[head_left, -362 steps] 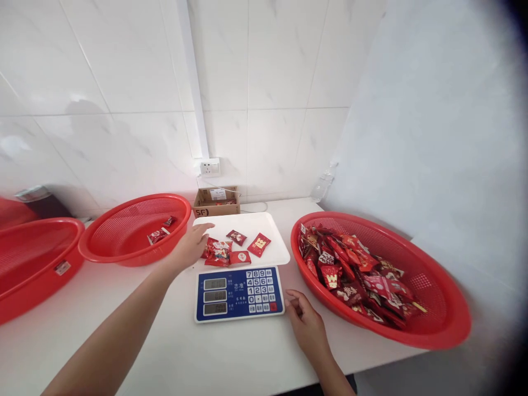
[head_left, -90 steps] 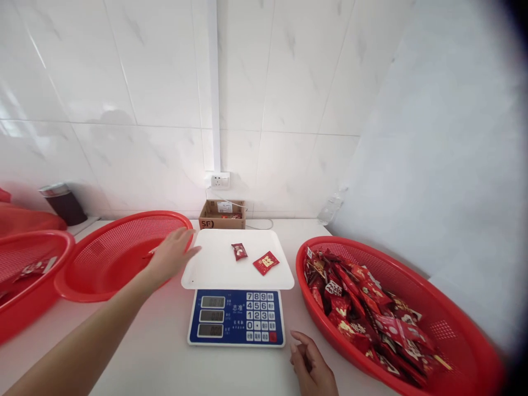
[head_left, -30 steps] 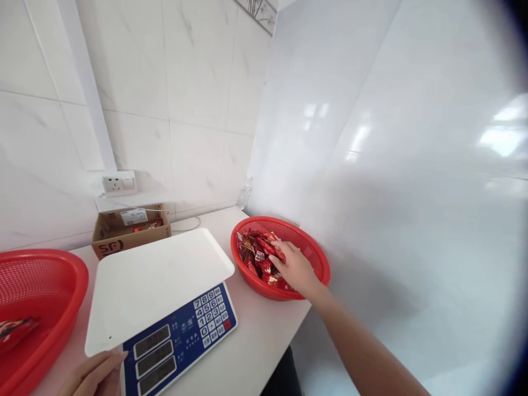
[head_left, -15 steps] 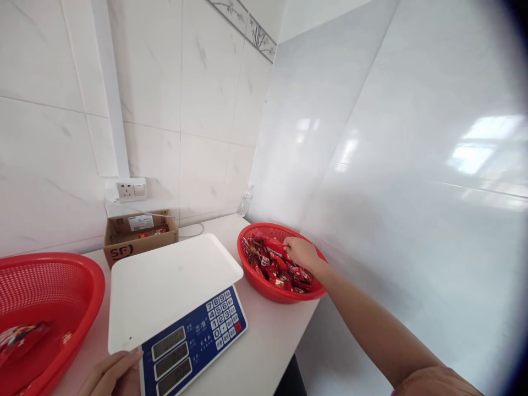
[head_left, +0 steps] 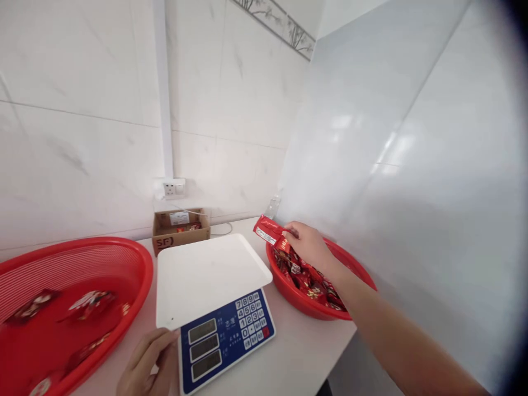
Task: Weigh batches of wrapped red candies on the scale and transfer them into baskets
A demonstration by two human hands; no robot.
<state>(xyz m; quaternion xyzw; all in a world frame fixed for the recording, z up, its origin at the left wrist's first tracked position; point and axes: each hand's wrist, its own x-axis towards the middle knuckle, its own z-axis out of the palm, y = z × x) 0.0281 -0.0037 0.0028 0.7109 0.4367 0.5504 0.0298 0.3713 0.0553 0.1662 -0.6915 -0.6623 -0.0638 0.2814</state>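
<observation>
My right hand (head_left: 310,245) is closed on red snack packets (head_left: 269,230), lifted above the near-left rim of the red basket (head_left: 306,303) on the right, which holds several more red packets (head_left: 307,275). The packets in my hand hang just off the right edge of the scale's white pan (head_left: 208,274), which is bare. My left hand (head_left: 149,360) rests on the counter with its fingers curled against the front left corner of the blue scale (head_left: 225,337), holding nothing that I can see.
A large red basket (head_left: 124,258) on the left holds a few red packets (head_left: 88,302). A small cardboard box (head_left: 180,228) stands against the tiled wall under a power socket (head_left: 174,188). A white panel wall closes the right side.
My right hand has come up out of the right basket with packets and moved left toward the scale pan. The view has swung left, showing more of the left basket.
</observation>
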